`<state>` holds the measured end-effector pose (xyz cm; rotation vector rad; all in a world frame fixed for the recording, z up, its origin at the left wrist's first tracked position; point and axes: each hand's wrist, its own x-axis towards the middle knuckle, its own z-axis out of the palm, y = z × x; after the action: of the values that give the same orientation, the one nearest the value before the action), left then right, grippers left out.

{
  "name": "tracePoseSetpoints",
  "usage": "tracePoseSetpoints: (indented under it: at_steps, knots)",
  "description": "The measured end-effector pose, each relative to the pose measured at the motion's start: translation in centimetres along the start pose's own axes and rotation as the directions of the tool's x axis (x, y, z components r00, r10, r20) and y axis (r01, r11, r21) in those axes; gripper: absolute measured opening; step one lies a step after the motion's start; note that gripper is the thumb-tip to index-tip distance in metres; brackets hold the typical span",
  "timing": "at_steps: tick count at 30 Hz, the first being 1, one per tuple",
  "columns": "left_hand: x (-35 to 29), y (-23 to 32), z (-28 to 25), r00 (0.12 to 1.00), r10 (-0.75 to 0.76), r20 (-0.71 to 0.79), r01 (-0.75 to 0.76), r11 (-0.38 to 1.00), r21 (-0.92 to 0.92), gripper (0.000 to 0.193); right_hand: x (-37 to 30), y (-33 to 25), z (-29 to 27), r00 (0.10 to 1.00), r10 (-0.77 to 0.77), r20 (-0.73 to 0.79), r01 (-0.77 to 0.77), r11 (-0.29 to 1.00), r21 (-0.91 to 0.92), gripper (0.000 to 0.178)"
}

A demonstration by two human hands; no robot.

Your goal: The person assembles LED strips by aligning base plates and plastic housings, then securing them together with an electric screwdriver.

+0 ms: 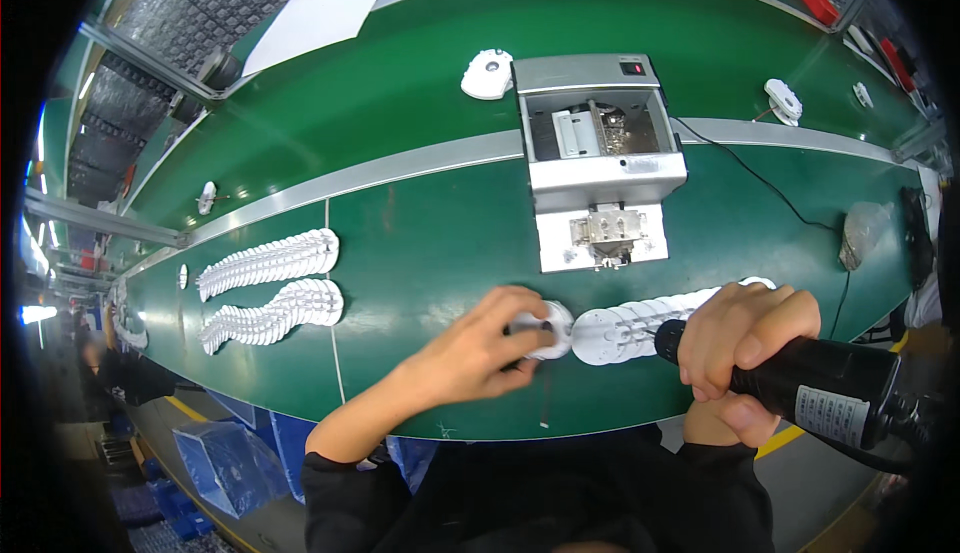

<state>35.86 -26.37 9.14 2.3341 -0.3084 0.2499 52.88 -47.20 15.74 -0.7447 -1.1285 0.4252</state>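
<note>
My right hand (748, 341) is wrapped round a black electric screwdriver (812, 381), its front end pointing left over a row of overlapping white round plastic parts (604, 337). At the left end of that row, my left hand (480, 345) has its fingers curled over a single white round part (558, 331) lying on the green bench. The fingers cover part of it. Beyond the row stands a metal screw feeder (598, 181), with a small metal block at its front. The screwdriver's tip is hard to make out against the white parts.
Two long rows of overlapping white parts, an upper one (275, 259) and a lower one (280, 315), lie at the left. A white part (488, 75) sits beside the feeder. A cable (745, 171) runs right toward a plastic bag (866, 233). Blue bins (225, 468) stand below the bench.
</note>
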Motion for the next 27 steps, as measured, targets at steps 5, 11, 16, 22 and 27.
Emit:
tracePoseSetpoints:
  at_steps: [5,11,16,22,27]
  knots:
    - [1.1,0.8,3.4,0.997,0.075,0.003,-0.075,0.997,-0.026,0.035,0.2,-0.2,0.2,0.999,0.031,-0.013,-0.031,0.999,0.011,0.034]
    - [1.3,0.9,4.3,0.995,0.097,0.012,-0.097,0.995,-0.003,0.034,0.3,-0.2,0.1,0.999,0.052,0.008,-0.052,0.999,0.009,0.032]
    - [1.6,1.2,4.1,0.994,0.102,0.05,-0.103,0.994,0.033,0.039,0.6,-0.2,-0.6,0.998,0.035,0.06,-0.034,0.999,-0.028,0.035]
    - [1.9,1.2,4.5,0.993,0.102,0.056,-0.104,0.994,0.033,0.04,0.4,0.1,0.4,0.996,0.029,-0.086,-0.035,0.997,-0.066,0.042]
    - [1.1,0.3,5.2,0.998,0.063,0.03,-0.064,0.998,0.03,0.04,2.9,2.1,2.4,0.945,0.035,-0.327,-0.053,0.997,-0.047,0.046]
